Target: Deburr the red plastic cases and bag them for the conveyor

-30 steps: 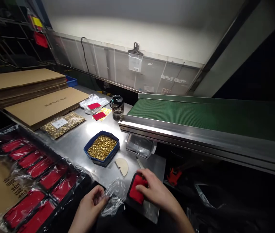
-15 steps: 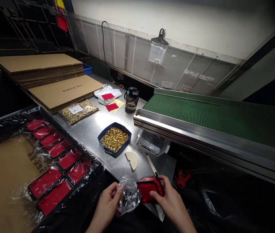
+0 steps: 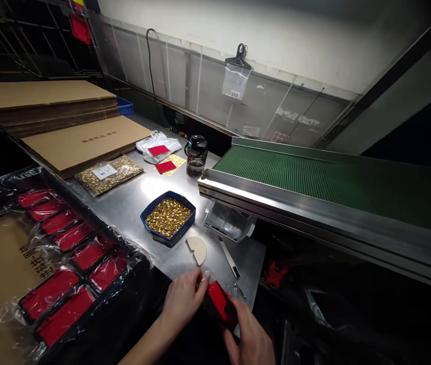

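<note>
A red and black zippered case (image 3: pixel 220 300) is gripped by my right hand (image 3: pixel 248 332), its fingers and thumb closed on the case's near side. My left hand (image 3: pixel 185 293) is closed in a pinch at the case's upper left corner. What lies between those fingertips is hard to make out; a faint clear glint shows there. Just beyond my hands, a pale half-round piece (image 3: pixel 197 250) with a notch lies on the metal table (image 3: pixel 124 210). A white-handled utility knife (image 3: pixel 229 258) rests to its right. Behind them stands a blue tray (image 3: pixel 173 240) of small gold-coloured metal pieces.
Left is a plastic-lined box with rows of red cases (image 3: pixel 51 294). Behind it are stacked cardboard sheets (image 3: pixel 86 142) and a bag of gold-coloured pieces (image 3: pixel 111 176). A dark-lidded jug (image 3: pixel 196 156) stands beside the green conveyor belt (image 3: pixel 276 170), whose metal side borders the table's right.
The case has turned more upright and come close to my left hand. The crumpled clear bag in my left hand no longer shows plainly. The whole view has shifted slightly right.
</note>
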The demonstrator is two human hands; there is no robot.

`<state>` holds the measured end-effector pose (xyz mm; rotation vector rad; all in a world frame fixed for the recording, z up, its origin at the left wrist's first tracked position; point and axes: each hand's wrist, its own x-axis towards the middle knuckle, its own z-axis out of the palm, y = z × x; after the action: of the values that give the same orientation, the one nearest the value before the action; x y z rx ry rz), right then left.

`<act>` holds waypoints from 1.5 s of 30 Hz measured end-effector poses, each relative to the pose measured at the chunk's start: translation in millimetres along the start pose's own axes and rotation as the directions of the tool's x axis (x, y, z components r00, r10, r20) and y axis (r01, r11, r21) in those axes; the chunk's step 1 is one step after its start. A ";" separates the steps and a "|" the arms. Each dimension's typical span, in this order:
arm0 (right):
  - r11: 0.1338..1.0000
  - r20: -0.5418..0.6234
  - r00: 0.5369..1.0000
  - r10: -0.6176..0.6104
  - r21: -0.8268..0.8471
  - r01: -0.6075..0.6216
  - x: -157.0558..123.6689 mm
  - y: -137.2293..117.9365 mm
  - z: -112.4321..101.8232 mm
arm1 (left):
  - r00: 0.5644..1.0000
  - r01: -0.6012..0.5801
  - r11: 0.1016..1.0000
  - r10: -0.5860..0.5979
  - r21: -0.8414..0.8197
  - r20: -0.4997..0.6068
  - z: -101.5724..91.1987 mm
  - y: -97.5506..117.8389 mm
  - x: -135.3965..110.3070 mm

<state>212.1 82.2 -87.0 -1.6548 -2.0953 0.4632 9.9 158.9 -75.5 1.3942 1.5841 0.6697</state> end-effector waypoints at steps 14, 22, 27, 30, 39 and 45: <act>0.940 0.251 0.930 0.268 -0.277 -0.197 41.4 -33.2 -41.4 | 0.923 -0.372 0.903 0.336 0.214 0.185 2.0 34.7 -22.2; 0.973 0.503 0.833 0.230 -0.138 -0.185 61.8 -40.5 -65.3 | 0.916 -0.327 0.939 0.343 -0.110 0.207 -5.9 58.8 -26.9; 0.785 0.609 0.793 -0.001 0.492 -0.377 70.6 -21.8 -95.5 | 0.760 -0.275 0.882 0.443 -0.383 0.475 -28.1 41.7 -28.9; 0.472 0.640 0.764 -0.088 0.702 -0.534 67.7 -10.4 -94.1 | 0.802 0.017 0.805 0.343 -0.592 0.490 -21.0 29.2 -36.3; 0.427 0.485 0.865 0.131 0.759 -0.491 1.0 18.3 -23.7 | 0.920 0.388 0.348 -0.199 -0.853 0.337 16.7 1.2 -64.4; 0.678 0.273 0.954 0.125 0.678 -0.283 -2.3 3.6 -19.4 | 0.923 0.380 0.354 -0.202 -0.854 0.327 28.5 -3.0 -78.3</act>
<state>225.7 80.7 -72.6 -1.3812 -1.5138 1.3823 30.8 78.4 -70.0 0.2785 0.9561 0.9559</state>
